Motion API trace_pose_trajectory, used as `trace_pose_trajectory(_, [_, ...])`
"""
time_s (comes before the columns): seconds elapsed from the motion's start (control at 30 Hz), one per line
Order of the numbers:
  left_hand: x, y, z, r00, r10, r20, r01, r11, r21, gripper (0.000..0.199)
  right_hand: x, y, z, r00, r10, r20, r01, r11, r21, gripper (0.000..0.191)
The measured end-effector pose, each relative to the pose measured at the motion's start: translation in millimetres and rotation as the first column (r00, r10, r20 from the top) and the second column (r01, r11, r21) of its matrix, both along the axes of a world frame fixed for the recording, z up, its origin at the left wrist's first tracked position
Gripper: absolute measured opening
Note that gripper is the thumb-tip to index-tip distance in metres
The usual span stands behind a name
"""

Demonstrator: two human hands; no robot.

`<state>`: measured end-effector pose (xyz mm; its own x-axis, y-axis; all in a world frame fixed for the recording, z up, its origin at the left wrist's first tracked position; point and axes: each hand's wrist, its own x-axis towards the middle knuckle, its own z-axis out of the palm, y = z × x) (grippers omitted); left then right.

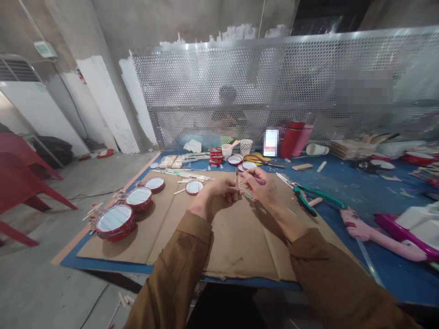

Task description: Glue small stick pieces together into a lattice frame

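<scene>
Both my hands are raised over the far middle part of a brown cardboard sheet point(240, 242). My left hand point(224, 188) has its fingers curled together at the left edge of a small colourful patterned piece point(247, 191); what it pinches is too small to tell. On the right, my right hand point(259, 185) is closed around a slim pink-purple object point(260, 181), held right over the patterned piece. Left of my hands, a small round red-rimmed tin point(194, 186) lies on the cardboard beside a wooden stick point(179, 191).
Several red round tins point(115, 221) line the cardboard's left side. Teal-handled pliers point(322, 196) and a pink glue gun point(380, 235) lie right. Behind stand a lit phone point(270, 142), a red bottle point(292, 140) and a paper cup point(246, 146), before a perforated metal panel point(192, 91).
</scene>
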<state>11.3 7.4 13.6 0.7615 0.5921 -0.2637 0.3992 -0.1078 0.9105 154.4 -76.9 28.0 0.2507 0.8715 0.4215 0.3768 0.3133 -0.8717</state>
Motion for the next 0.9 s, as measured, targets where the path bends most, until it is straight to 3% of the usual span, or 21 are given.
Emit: trace_pose_trajectory(0.9, [-0.2, 5.0, -5.7, 1.000, -0.012, 0.025, 0.013, 0.999, -0.037, 0.024, -0.1, 0.9, -0.6, 1.000, -0.002, -0.023, 0.002, 1.000, -0.024, 0.029])
